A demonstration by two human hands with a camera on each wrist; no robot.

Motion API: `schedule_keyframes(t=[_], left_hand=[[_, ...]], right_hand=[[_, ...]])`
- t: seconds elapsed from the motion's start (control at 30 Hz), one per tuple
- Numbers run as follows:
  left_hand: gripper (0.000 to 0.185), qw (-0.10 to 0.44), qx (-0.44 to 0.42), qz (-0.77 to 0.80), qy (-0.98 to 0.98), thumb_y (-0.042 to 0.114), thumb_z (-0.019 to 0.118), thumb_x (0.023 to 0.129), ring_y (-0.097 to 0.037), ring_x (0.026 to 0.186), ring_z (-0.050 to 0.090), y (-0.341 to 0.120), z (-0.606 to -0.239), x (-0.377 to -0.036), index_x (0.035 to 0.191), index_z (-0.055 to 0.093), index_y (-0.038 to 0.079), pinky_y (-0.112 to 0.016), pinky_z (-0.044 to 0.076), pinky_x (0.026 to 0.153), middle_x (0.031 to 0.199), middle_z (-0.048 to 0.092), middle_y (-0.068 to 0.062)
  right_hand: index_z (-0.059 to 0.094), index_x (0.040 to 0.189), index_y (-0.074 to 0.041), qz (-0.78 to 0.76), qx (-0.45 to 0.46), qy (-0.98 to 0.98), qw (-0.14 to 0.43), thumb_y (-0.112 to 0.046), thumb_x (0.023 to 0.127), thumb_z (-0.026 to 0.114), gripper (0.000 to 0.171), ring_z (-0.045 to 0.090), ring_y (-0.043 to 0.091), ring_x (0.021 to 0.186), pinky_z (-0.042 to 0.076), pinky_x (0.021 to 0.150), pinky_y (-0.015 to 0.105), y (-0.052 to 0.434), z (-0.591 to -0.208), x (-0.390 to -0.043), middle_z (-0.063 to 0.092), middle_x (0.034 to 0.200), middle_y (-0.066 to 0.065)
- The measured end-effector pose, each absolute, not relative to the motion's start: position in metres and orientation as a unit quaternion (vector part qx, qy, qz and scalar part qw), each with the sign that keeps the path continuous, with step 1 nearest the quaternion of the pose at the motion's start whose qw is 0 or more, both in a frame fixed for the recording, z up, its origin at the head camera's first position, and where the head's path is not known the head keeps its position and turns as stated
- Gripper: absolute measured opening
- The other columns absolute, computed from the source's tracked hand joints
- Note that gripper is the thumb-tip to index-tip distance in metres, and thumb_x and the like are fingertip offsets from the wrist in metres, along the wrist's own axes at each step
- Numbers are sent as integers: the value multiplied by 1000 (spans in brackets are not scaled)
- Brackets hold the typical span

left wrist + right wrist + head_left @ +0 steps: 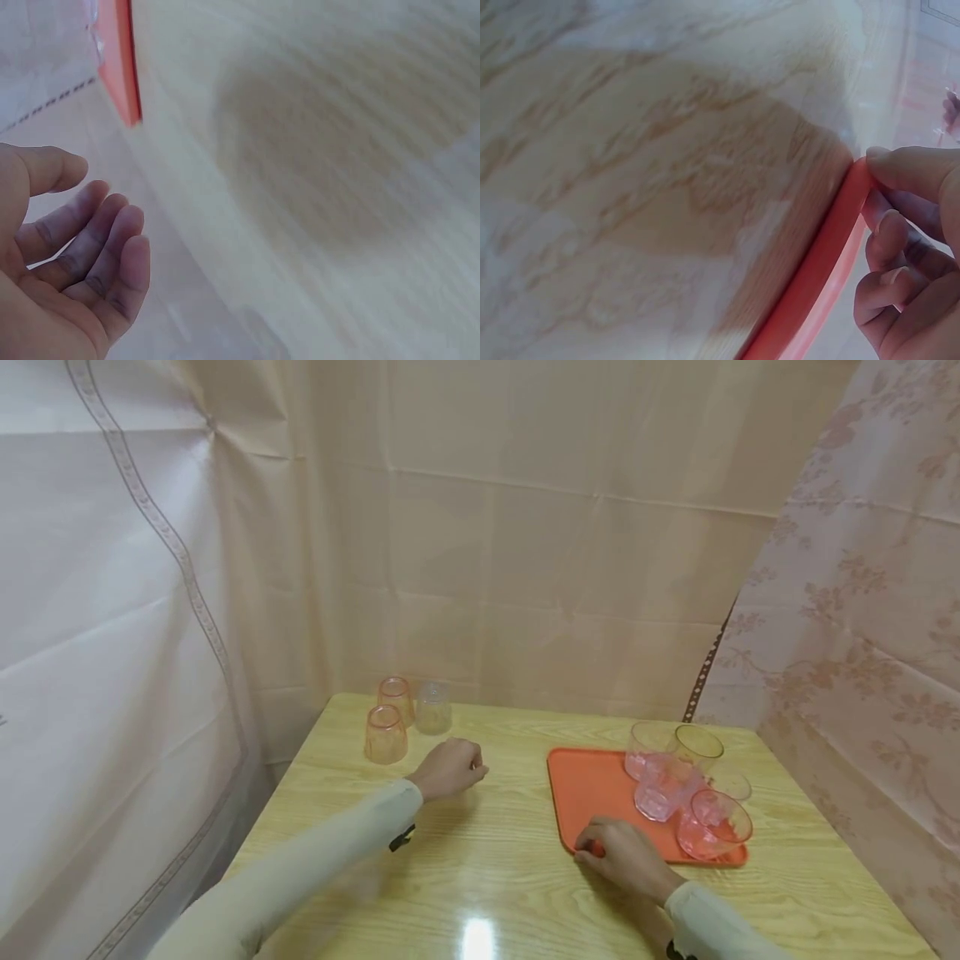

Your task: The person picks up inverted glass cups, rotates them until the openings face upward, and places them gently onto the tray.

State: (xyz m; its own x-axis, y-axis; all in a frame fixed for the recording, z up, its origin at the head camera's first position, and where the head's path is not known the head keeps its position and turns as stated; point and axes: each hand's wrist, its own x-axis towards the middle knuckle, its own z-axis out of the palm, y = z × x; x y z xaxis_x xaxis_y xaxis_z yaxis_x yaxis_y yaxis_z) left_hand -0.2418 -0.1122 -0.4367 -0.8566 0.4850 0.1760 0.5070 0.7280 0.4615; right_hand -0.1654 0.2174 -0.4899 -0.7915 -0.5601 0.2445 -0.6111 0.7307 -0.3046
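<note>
My right hand pinches the near left corner of an orange tray that lies on the right of a wooden table. In the right wrist view the thumb lies on top of the tray's rim and the fingers curl under it. Several pink and clear glasses crowd the tray's right side, some upright and some tipped. My left hand hovers over the middle of the table, loosely curled, with nothing in it. The tray's edge shows at the top left of the left wrist view.
Three upturned cups stand at the table's back left: two orange ones and a clear one. Pale curtains hang close on the left, at the back and on the right. The table's left edge drops away beside my left sleeve.
</note>
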Motion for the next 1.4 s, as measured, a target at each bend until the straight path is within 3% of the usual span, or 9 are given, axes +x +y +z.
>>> schedule_keyframes(t=[0.37, 0.6, 0.87, 1.0, 1.17, 1.27, 1.4], left_hand=[[13, 54, -230, -262, -936, 15, 66, 98, -9, 57, 51, -157, -420, -259, 90, 69, 6, -27, 46, 54, 73, 61, 4], [13, 53, -216, -276, -935, 10, 61, 96, -10, 55, 49, -186, -409, -274, 96, 69, -1, -28, 45, 50, 70, 59, 0], [9, 109, -197, -225, -948, 7, 61, 90, -16, 58, 48, -215, -406, -288, 85, 66, 1, -34, 43, 53, 73, 58, -4], [11, 126, -190, -218, -949, 5, 63, 90, -25, 74, 62, -226, -407, -292, 97, 64, -3, -41, 52, 63, 90, 65, -14], [40, 139, -187, -197, -952, 5, 67, 90, -37, 100, 69, -236, -406, -296, 127, 62, -7, -50, 58, 80, 126, 63, -28], [49, 141, -183, -183, -955, 9, 69, 89, -40, 104, 68, -241, -407, -299, 135, 60, -6, -53, 56, 86, 134, 58, -31], [46, 128, -168, -164, -963, 18, 69, 89, -48, 113, 60, -247, -409, -303, 130, 65, -4, -60, 51, 92, 132, 58, -35]], right_hand=[[75, 86, -25, 192, 293, -935, 55, -23, 86, 85, 10, 59, -1, 77, 50, 64, 25, 216, -492, -168, 61, 85, -20], [75, 86, -23, 195, 291, -935, 56, -22, 86, 85, 10, 58, -2, 77, 50, 65, 24, 213, -492, -167, 62, 86, -19], [74, 84, -24, 193, 286, -937, 64, -21, 85, 86, 12, 56, -2, 74, 49, 63, 24, 214, -493, -166, 61, 84, -19], [74, 83, -26, 193, 287, -936, 64, -21, 84, 86, 13, 56, -2, 74, 49, 63, 24, 214, -494, -167, 61, 84, -19], [74, 83, -25, 196, 290, -935, 62, -20, 85, 86, 13, 55, -3, 74, 49, 63, 24, 215, -495, -167, 61, 84, -19], [74, 84, -24, 198, 291, -934, 63, -20, 85, 86, 13, 55, -3, 74, 49, 63, 24, 215, -495, -167, 61, 84, -19], [74, 84, -24, 201, 292, -933, 63, -20, 85, 86, 12, 56, -2, 74, 49, 63, 24, 215, -494, -166, 61, 84, -18]])
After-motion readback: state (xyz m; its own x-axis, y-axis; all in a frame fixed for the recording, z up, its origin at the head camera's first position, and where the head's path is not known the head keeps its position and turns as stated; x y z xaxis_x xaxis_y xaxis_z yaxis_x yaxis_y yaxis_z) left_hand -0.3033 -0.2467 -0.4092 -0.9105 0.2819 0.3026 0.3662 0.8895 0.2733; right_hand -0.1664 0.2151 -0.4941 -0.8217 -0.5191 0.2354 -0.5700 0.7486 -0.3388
